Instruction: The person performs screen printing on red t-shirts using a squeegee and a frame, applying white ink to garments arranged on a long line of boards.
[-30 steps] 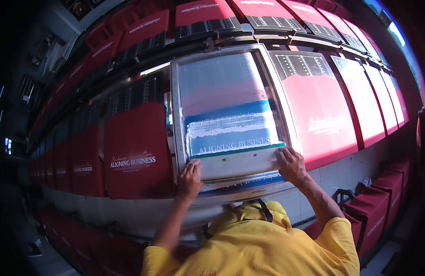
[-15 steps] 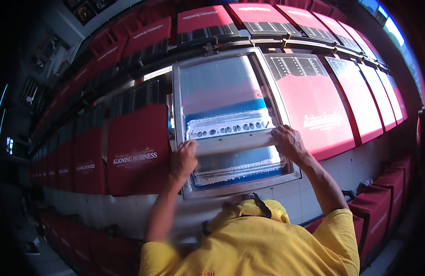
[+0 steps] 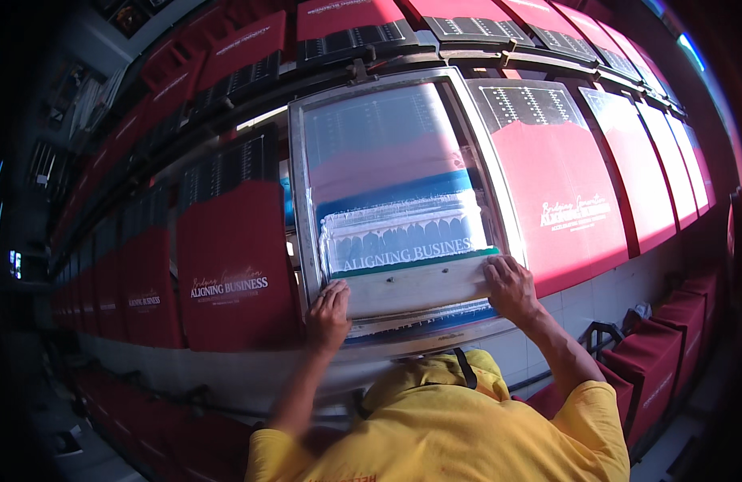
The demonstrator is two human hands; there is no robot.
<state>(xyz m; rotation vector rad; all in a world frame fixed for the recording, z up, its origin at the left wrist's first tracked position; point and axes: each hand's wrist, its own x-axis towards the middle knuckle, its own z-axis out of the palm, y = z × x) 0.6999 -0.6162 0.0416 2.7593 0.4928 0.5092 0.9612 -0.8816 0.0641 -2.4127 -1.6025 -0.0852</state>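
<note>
A wide, pale squeegee [image 3: 415,287] with a green blade edge lies across a screen printing frame [image 3: 485,153]. My left hand [image 3: 328,316] is closed on its left end, and my right hand [image 3: 511,289] grips the right end. Beyond the blade, white ink [image 3: 403,215] streaks the blue-bordered mesh [image 3: 379,132], with white lettering showing next to the green edge. More ink lies smeared on the near side, partly hidden by the squeegee. Under the mesh, red fabric shows through faintly.
Red fabric pieces with white print lie on boards to the left [image 3: 230,257] and right [image 3: 548,177] of the frame. A metal rail [image 3: 363,71] runs behind it, with another row of red pieces [image 3: 351,18] beyond. Red-covered boards [image 3: 648,353] stand at the near right.
Both hands have drawn the squeegee toward me, down the mesh. White lettering now shows where thick ink with dark round gaps lay before. The view has shifted slightly.
</note>
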